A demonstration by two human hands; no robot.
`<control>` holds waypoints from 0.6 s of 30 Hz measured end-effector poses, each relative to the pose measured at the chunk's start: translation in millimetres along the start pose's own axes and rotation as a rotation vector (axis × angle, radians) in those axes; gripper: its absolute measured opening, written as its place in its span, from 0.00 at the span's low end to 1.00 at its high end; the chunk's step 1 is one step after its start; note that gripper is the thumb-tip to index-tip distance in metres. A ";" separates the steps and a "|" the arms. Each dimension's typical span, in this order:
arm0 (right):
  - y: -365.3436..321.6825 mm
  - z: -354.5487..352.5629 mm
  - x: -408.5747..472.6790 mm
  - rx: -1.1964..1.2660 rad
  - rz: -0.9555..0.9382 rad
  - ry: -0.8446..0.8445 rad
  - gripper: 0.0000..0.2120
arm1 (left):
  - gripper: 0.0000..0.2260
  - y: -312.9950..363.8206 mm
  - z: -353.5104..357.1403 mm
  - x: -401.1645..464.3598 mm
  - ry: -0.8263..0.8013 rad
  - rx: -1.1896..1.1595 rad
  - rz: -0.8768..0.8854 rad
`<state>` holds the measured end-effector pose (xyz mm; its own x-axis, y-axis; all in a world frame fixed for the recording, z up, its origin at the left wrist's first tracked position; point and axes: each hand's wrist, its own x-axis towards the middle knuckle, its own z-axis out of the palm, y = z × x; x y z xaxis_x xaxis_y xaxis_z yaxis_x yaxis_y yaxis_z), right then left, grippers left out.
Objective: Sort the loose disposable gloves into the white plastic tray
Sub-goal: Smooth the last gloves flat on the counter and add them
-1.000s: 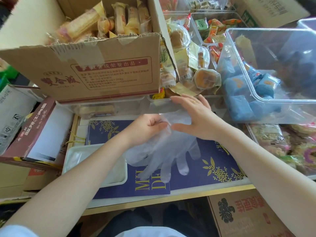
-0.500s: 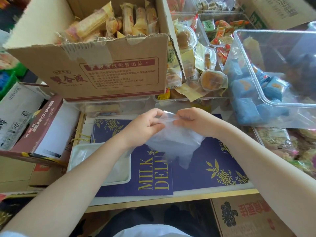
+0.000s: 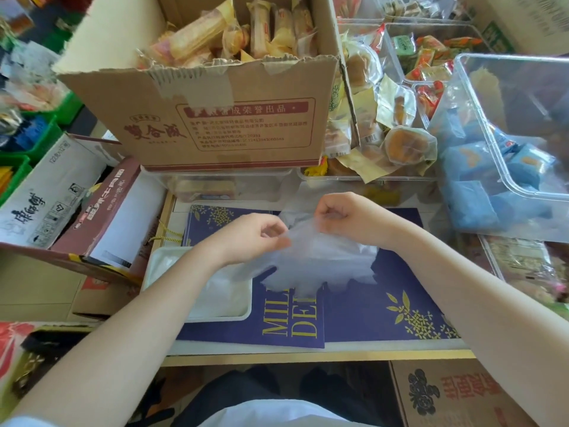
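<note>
You hold a clear disposable glove (image 3: pixel 317 260) up between both hands, above the dark blue gift box (image 3: pixel 369 303) on the table. Your left hand (image 3: pixel 249 235) pinches its edge between thumb and curled fingers, and your right hand (image 3: pixel 345 217) has its fingers curled round the cuff end, a little farther from you. The glove hangs spread out, cuff toward the far side, its finger stubs pointing down toward you, so its long axis runs roughly away from you. Its lower left corner reaches toward the white plastic tray (image 3: pixel 154 260), which sits on the box's left part, under your left forearm; crumpled clear film lies in it. Beyond your hands stands an open cardboard carton (image 3: pixel 215 118) full of wrapped pastry sticks. To its right, clear bins (image 3: pixel 369 180) hold wrapped round cakes, and a tilted clear tub (image 3: pixel 480 155) at the right overlies blue packets.
</note>
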<state>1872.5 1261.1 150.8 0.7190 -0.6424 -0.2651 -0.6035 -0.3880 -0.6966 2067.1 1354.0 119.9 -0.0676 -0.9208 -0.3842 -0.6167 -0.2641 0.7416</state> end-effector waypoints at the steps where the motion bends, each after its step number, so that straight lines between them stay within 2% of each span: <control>1: -1.4 3.7 1.6 0.002 -0.003 -0.009 0.02 | 0.14 3.1 3.2 0.5 0.075 -0.065 0.022; 3: -5.4 9.0 4.5 0.012 0.007 -0.015 0.08 | 0.22 5.5 9.6 0.6 0.217 -0.124 0.066; 4: -7.4 10.4 5.5 0.019 0.011 -0.022 0.10 | 0.21 5.2 12.3 -0.6 0.278 -0.105 0.078; 7: -6.0 11.1 6.7 0.075 0.044 -0.054 0.13 | 0.11 -2.2 12.7 -5.9 0.438 -0.102 0.062; 10: 8.8 15.7 6.3 0.127 0.147 -0.143 0.17 | 0.09 -18.5 6.0 -12.6 0.485 -0.074 0.019; 12: 28.3 28.3 9.1 0.189 0.237 -0.181 0.17 | 0.11 -36.6 1.8 -14.5 0.482 -0.036 -0.074; 14: 54.3 49.6 16.6 0.241 0.336 -0.105 0.12 | 0.13 -56.4 -0.5 -14.5 0.499 0.004 -0.181; 16: 86.2 73.3 27.7 0.221 0.475 0.090 0.05 | 0.14 -73.5 -0.7 -14.8 0.504 0.023 -0.265; 18: 108.8 88.7 37.7 0.186 0.630 0.256 0.14 | 0.15 -86.7 -0.4 -13.9 0.492 0.023 -0.318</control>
<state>1864.6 1253.2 5.8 0.1344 -0.8519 -0.5062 -0.7930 0.2138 -0.5705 2121.9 1389.6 61.1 0.4924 -0.8235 -0.2817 -0.5639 -0.5484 0.6175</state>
